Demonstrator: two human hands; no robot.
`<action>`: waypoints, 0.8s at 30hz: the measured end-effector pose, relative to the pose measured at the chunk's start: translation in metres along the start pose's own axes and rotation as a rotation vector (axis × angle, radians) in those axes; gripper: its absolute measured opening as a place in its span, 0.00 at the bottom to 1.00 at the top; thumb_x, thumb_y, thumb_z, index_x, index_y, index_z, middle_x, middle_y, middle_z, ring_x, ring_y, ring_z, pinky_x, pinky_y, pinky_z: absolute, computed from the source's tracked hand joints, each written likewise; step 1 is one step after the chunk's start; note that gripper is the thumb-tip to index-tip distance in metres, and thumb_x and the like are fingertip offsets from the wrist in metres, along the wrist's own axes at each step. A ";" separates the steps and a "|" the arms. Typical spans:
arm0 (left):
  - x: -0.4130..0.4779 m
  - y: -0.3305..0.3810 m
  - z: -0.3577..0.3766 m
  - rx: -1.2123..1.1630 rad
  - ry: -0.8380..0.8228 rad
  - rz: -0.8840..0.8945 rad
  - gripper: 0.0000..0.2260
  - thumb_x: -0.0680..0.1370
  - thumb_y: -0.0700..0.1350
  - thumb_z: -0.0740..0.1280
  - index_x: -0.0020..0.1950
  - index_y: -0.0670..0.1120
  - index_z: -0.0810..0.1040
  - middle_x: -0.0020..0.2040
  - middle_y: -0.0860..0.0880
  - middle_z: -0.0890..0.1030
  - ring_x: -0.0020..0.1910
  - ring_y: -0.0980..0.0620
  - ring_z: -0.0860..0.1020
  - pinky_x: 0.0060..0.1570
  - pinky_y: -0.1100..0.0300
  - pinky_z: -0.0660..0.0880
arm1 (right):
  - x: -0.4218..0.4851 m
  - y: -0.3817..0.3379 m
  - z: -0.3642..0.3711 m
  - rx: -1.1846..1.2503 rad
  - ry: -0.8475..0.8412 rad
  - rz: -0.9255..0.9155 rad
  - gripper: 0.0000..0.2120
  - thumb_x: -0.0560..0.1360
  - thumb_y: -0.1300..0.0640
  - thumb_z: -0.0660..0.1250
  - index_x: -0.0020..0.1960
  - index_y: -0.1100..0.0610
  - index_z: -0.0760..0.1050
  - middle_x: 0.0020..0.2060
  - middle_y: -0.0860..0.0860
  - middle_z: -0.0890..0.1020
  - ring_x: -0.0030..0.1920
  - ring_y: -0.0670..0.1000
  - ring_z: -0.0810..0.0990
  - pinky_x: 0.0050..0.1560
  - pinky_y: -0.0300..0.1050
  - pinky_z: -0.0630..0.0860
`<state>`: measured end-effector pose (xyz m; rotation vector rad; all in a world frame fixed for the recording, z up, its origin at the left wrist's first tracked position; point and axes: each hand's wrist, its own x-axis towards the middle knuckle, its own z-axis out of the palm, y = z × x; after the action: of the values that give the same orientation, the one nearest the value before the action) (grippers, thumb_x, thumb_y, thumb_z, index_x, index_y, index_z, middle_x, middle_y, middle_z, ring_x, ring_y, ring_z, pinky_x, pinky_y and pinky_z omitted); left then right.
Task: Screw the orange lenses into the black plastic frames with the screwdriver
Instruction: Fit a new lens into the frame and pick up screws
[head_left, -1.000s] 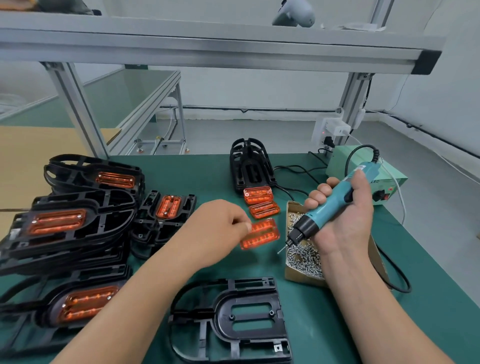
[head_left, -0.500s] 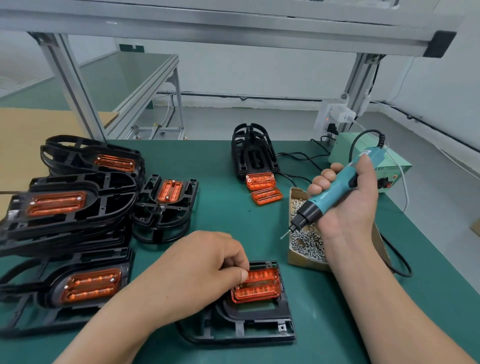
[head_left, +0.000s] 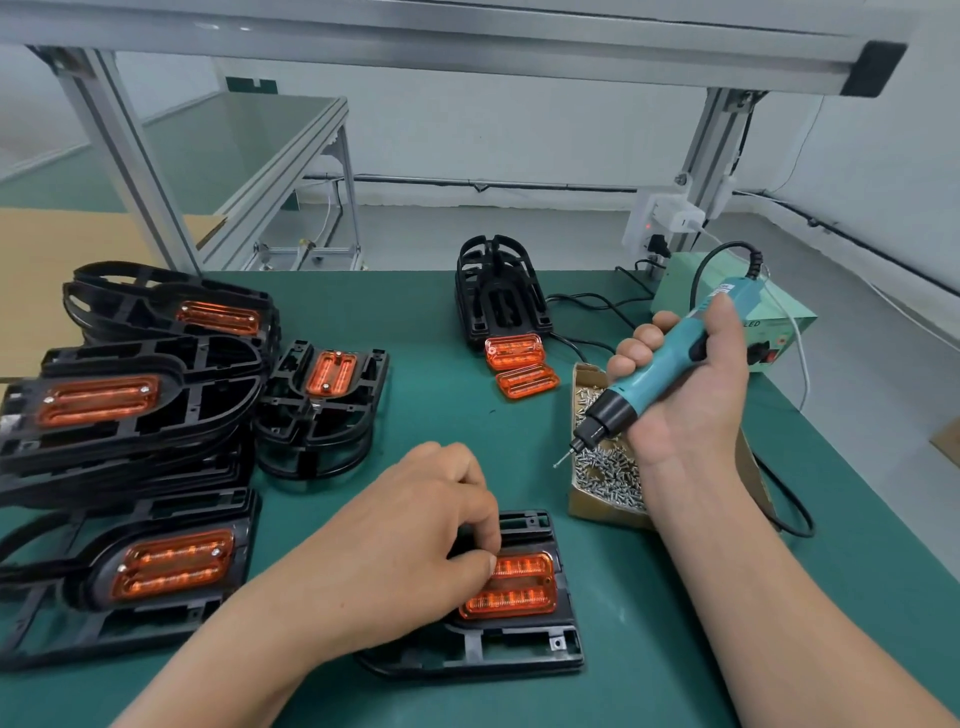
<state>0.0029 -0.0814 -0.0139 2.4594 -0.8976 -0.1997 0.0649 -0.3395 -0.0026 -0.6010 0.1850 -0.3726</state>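
Pressing orange lens (head_left: 511, 587) into black frame (head_left: 519, 649)

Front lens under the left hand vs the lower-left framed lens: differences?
Screws: the lower-left lens shows silver screw heads at both ends; the front lens shows none where visible.
Contact: the left hand pinches the front lens, hiding its left end; nothing touches the lower-left lens.
Shared: both orange, seated in black frames. The right hand holds the screwdriver away from both.

Bright, even light; edges bowed.
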 end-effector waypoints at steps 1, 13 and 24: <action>0.000 -0.001 0.000 -0.003 -0.007 0.000 0.02 0.77 0.54 0.71 0.45 0.61 0.79 0.54 0.66 0.71 0.60 0.62 0.70 0.56 0.59 0.73 | 0.000 0.000 0.000 0.001 0.001 0.001 0.19 0.81 0.39 0.68 0.46 0.56 0.75 0.35 0.50 0.74 0.32 0.49 0.72 0.33 0.42 0.73; 0.001 -0.004 -0.001 -0.070 -0.163 0.086 0.17 0.79 0.60 0.69 0.66 0.75 0.74 0.68 0.71 0.67 0.69 0.68 0.69 0.69 0.60 0.69 | 0.000 -0.001 -0.001 0.005 0.002 -0.005 0.20 0.81 0.39 0.68 0.47 0.56 0.75 0.36 0.50 0.74 0.33 0.49 0.72 0.33 0.42 0.74; 0.004 -0.005 0.005 0.000 -0.169 0.119 0.09 0.80 0.59 0.70 0.60 0.68 0.80 0.66 0.72 0.66 0.70 0.69 0.64 0.67 0.64 0.67 | 0.001 -0.002 -0.001 0.016 0.002 -0.010 0.20 0.81 0.39 0.69 0.48 0.56 0.75 0.36 0.50 0.74 0.33 0.49 0.72 0.35 0.42 0.73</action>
<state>0.0074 -0.0827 -0.0211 2.4074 -1.1112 -0.3696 0.0647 -0.3418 -0.0028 -0.5855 0.1807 -0.3836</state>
